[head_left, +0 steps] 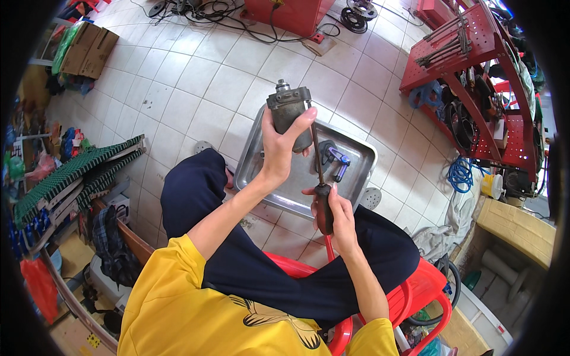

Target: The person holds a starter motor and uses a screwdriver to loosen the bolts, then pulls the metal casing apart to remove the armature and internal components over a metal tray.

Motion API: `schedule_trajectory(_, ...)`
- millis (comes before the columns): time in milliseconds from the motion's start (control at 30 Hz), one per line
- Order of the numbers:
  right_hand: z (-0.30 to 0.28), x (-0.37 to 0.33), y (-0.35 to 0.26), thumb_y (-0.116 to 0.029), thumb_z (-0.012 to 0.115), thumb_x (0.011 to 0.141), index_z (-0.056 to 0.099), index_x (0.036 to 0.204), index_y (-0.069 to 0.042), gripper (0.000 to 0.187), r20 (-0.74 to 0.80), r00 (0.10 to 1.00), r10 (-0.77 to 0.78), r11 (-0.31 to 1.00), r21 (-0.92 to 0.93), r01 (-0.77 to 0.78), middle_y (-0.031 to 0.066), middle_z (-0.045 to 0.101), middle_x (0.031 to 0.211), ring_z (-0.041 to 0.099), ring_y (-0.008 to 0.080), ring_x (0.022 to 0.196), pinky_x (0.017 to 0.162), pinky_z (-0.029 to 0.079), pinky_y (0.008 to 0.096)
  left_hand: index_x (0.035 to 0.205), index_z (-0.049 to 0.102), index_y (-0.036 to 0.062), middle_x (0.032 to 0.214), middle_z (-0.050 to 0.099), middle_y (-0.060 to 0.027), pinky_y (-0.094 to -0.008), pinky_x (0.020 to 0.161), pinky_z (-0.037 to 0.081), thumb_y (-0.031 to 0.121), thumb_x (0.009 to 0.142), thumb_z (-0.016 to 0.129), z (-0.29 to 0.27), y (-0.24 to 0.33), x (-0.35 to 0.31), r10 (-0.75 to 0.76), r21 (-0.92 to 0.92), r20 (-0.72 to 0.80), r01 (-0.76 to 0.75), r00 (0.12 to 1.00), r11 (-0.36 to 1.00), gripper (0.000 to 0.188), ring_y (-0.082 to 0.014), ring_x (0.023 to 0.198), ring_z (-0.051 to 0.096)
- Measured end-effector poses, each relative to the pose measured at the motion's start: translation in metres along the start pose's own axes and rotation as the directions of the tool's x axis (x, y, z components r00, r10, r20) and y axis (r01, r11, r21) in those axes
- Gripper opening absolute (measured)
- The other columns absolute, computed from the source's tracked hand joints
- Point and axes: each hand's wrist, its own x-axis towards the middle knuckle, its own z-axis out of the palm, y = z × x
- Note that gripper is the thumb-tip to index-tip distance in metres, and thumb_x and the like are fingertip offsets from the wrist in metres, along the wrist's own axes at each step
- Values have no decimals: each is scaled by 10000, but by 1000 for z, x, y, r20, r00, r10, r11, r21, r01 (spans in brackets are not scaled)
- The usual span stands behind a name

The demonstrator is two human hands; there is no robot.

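My left hand (pixel 282 139) is wrapped around a dark grey cylindrical metal motor (pixel 286 115), held upright above the tray. A small toothed shaft (pixel 281 85) sticks up from its top. In my right hand (pixel 339 216) is a screwdriver (pixel 323 209) with a dark reddish-brown handle and a long, thin shank. The shank runs up along the motor's right side, past my left thumb; its tip is by the flange at the motor's top, and I cannot tell if it touches a screw. Below lies a shallow metal tray (pixel 365 155) holding a dark part and a purple-and-black piece (pixel 339 161).
The tray rests on white floor tiles between my feet. A red perforated tool rack (pixel 442 44) with wrenches stands at the right, near a coiled blue hose (pixel 463 175). Black cables (pixel 228 24) and a red machine base (pixel 288 16) lie ahead. Cardboard boxes (pixel 89 50) sit far left.
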Motion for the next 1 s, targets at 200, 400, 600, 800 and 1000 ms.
schedule_trajectory(200, 1, -4, -15, -317, 582, 1050, 590, 1130, -2, 325, -122, 987, -100, 994, -65, 92, 76, 608, 798, 569, 123, 598, 482, 455, 256, 1068, 493, 60, 716, 620, -47, -237, 402, 416, 158, 841, 823, 4, 1, -3, -32, 35, 70, 29, 997, 999, 412, -107, 501, 568)
schedule_trajectory(400, -7, -1, -26, -261, 618, 1038, 587, 1078, -11, 256, -72, 997, -19, 998, 65, 24, 96, 659, 808, 589, 129, 610, 525, 460, 272, 1087, 482, 51, 810, 651, -66, -233, 412, 434, 149, 840, 824, 3, 3, -3, -33, 32, 62, 31, 998, 999, 433, -105, 621, 631)
schedule_trajectory(600, -3, -5, -20, -181, 688, 991, 606, 1002, 1, 201, -62, 983, -172, 977, -140, 163, 76, 663, 782, 596, 120, 587, 513, 462, 259, 1094, 479, 50, 838, 657, -68, -231, 422, 440, 156, 843, 823, 5, 4, -4, -38, 44, 87, 34, 996, 998, 438, -105, 642, 640)
schedule_trajectory(800, -3, -5, -21, -179, 684, 992, 602, 1038, 8, 210, 5, 996, -94, 993, -77, 94, 72, 654, 775, 618, 121, 613, 517, 474, 260, 1103, 467, 51, 831, 654, -61, -227, 429, 440, 163, 839, 825, 1, 3, -3, -32, 48, 96, 28, 995, 998, 459, -94, 603, 614)
schedule_trajectory(1000, -4, -5, -19, -265, 584, 1046, 597, 1053, 19, 284, 114, 991, -65, 997, -31, 69, 74, 609, 730, 557, 117, 568, 483, 435, 262, 1107, 449, 56, 820, 634, -47, -222, 430, 434, 163, 822, 840, 6, 8, -5, -1, 84, 95, -7, 995, 996, 495, -84, 583, 598)
